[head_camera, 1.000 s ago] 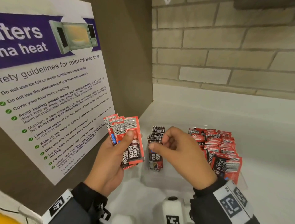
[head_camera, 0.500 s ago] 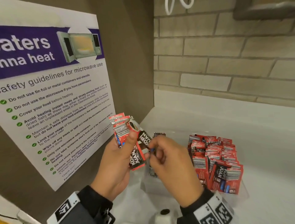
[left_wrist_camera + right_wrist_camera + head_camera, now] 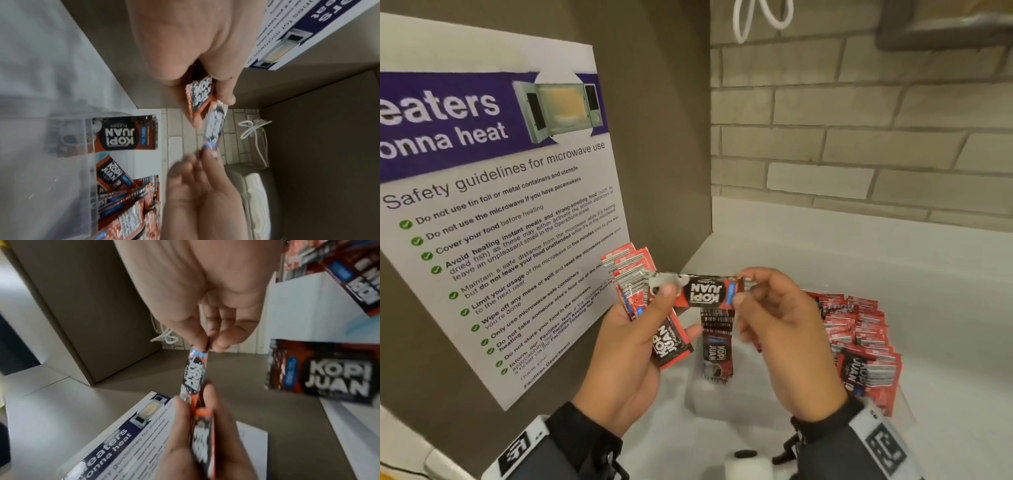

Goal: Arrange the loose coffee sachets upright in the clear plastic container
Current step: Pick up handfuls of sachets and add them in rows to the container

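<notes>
My left hand [image 3: 640, 329] grips a small fan of red and black coffee sachets [image 3: 633, 274] in front of the poster. My right hand [image 3: 767, 308] pinches the end of one sachet [image 3: 703, 294] and holds it level between the two hands; its other end lies under my left thumb. In the right wrist view that sachet [image 3: 194, 371] runs edge-on from my fingertips to the stack. Below the hands stands the clear plastic container [image 3: 709, 397] with a few upright sachets [image 3: 715, 346] at its left end and several packed sachets [image 3: 859, 335] at its right.
A microwave safety poster [image 3: 496, 205] covers the brown side panel on the left. A brick wall [image 3: 859, 137] rises behind the white counter [image 3: 893, 267]. A white cable [image 3: 760, 17] hangs at the top. A paper towel dispenser [image 3: 252, 194] shows in the left wrist view.
My right hand has come up from the container to the left hand's stack and drawn one sachet out sideways to the right, turning it level. Both hands have risen a little.
</notes>
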